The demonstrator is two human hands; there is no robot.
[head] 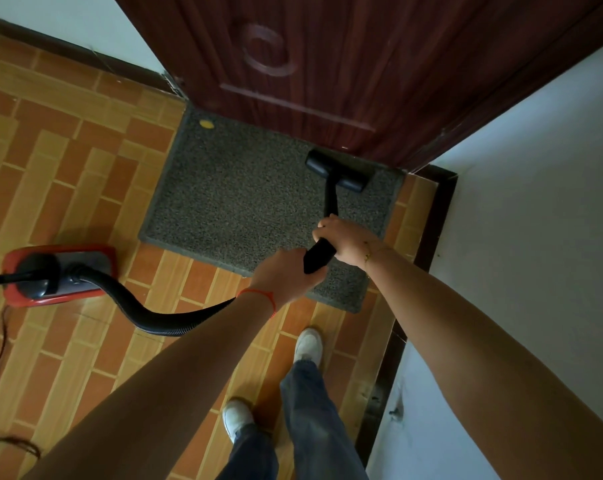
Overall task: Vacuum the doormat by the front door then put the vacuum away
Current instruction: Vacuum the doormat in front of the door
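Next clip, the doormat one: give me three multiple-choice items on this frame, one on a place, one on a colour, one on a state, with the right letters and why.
1. Where on the doormat is the vacuum head?
A. far right corner, by the door
B. near left corner
C. off the mat, on the tiles

2. What colour is the vacuum body?
A. blue
B. red
C. white

3. How is the wand held?
A. left hand only
B. right hand only
C. both hands

Answers:
1. A, the head lies on the mat right at the foot of the door, towards the right wall.
2. B, its casing is red with a dark top, standing on the tiles left of the mat.
3. C, the left hand grips the lower end and the right hand grips just above it.
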